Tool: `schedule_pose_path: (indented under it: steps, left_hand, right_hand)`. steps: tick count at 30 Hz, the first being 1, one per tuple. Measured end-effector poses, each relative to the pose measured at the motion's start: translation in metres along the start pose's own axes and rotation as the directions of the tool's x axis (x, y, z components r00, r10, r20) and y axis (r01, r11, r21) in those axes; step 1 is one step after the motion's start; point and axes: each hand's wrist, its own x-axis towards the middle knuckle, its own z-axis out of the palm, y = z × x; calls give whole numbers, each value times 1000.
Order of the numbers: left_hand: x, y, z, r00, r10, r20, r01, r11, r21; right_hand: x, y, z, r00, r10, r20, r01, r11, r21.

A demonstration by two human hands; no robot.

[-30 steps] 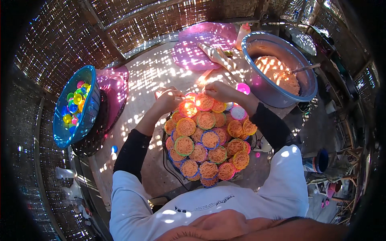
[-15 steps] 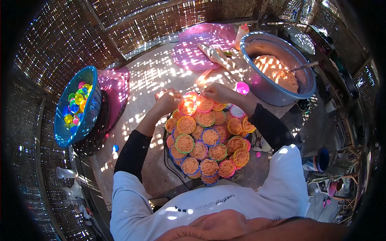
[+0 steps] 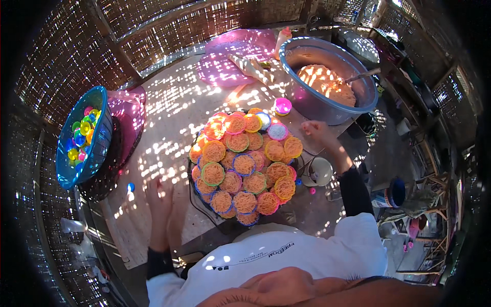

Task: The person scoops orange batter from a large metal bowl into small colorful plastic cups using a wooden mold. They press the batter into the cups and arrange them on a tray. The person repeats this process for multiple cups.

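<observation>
Where the noodle cups [image 3: 244, 165] lie: heaped at the near edge of the tabletop [image 3: 163, 123].
Cup handling: probably light, brittle; take by the rim.
Left hand [image 3: 159, 193]: blurred, apart from cups; grip cannot be told.
Right hand [image 3: 317, 131]: half curled near the basin [image 3: 314, 106]; nothing seen held.
Shirt [image 3: 286, 251]: dark printing.

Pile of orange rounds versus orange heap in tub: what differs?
The pile of orange rounds shows separate strandy discs with coloured rims; the orange heap is one mass. The pile lies between the left hand and right hand; the heap sits in the tub, beyond the right hand. Both are mostly orange.
</observation>
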Motion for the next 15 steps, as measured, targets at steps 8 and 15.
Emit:
schedule_pose_path:
  steps: [8, 15]
  left_hand:
    - [-171, 50, 59, 890, -365, -273, 329, 929, -169]
    - [-197, 101, 95, 644, -474, -600, 516, 849, -117]
  right_hand:
    - [51, 39, 26, 946, 56, 320, -162, 935, 316]
    - [52, 15, 30, 843, 44, 536, -262, 904, 338]
